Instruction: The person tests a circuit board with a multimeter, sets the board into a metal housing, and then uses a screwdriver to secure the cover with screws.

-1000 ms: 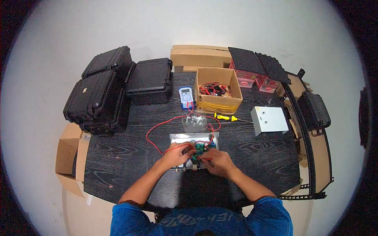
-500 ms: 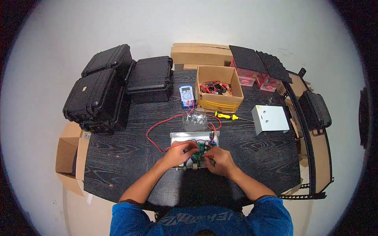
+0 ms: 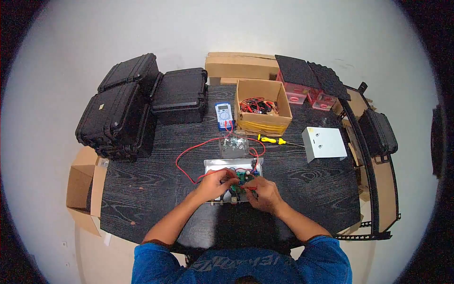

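Right fingers clamped on a probe, left grip half hidden

Pinched between the fingertips of the right hand (image 3: 265, 195) is a red probe (image 3: 249, 188), its tip too small to make out. Bent fingers of the left hand (image 3: 212, 186) sit low beside it; a red lead (image 3: 178, 158) runs to them, but what they close on I cannot tell. Under both sets of fingertips lies the green board (image 3: 240, 178), inside the open tray (image 3: 213, 162). With its parts so crowded, a small slip of the probe could bridge two contacts; a snagged lead could tug it off its spot. Just beyond the tray is the clear box (image 3: 234, 147) of small parts, with lead close by, so a sharp pull might jostle it. Farther out stand the meter (image 3: 224, 114) and, to its right, the carton (image 3: 262, 127).
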`<state>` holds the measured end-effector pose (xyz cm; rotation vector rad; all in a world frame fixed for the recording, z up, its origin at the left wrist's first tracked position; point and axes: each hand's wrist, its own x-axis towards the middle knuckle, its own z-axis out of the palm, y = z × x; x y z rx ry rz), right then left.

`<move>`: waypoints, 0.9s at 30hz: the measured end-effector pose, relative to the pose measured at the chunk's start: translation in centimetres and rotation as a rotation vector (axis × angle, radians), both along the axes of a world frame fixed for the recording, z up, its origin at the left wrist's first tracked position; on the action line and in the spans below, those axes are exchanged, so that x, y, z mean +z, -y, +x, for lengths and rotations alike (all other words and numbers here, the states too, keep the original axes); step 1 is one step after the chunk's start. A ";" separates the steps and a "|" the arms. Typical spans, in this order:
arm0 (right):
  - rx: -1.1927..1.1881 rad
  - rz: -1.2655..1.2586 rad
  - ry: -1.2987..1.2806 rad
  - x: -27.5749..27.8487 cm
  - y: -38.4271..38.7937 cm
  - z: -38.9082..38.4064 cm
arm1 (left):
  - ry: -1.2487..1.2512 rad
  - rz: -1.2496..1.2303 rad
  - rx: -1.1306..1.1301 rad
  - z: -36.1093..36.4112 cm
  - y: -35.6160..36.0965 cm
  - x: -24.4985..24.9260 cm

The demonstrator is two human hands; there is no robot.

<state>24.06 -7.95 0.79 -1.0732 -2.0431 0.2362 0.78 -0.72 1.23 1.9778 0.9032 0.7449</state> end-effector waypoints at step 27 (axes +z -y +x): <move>-0.182 -0.391 -0.319 0.6 0.0 1.3 | 0.115 -0.011 0.048 -0.2 0.0 0.2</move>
